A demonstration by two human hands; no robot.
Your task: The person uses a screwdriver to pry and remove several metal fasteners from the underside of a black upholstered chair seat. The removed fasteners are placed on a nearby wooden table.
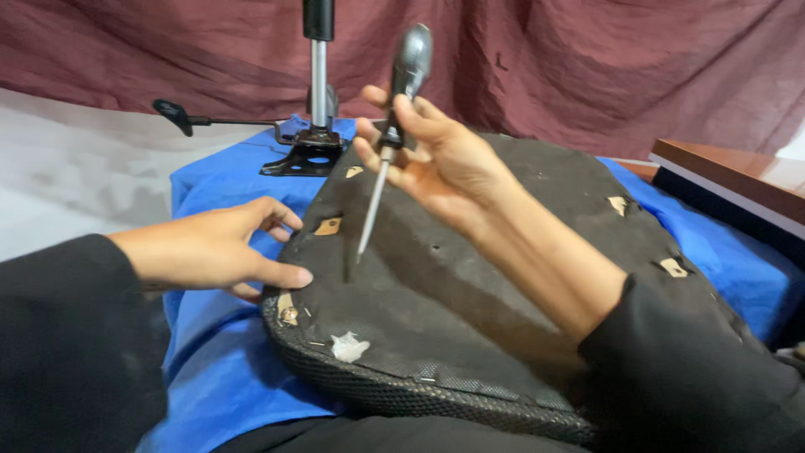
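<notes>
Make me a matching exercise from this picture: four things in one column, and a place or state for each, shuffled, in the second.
Things:
1. screwdriver
2. left hand
3. chair mechanism
4. blue cloth

Places or states:
A. spread beneath the upturned seat cushion
B. resting at the cushion's near left edge
C. standing beyond the cushion, metal post upright
D. held in the right hand, tip pointing down

Pairs: 1-D, 2-B, 3-C, 4-A
</notes>
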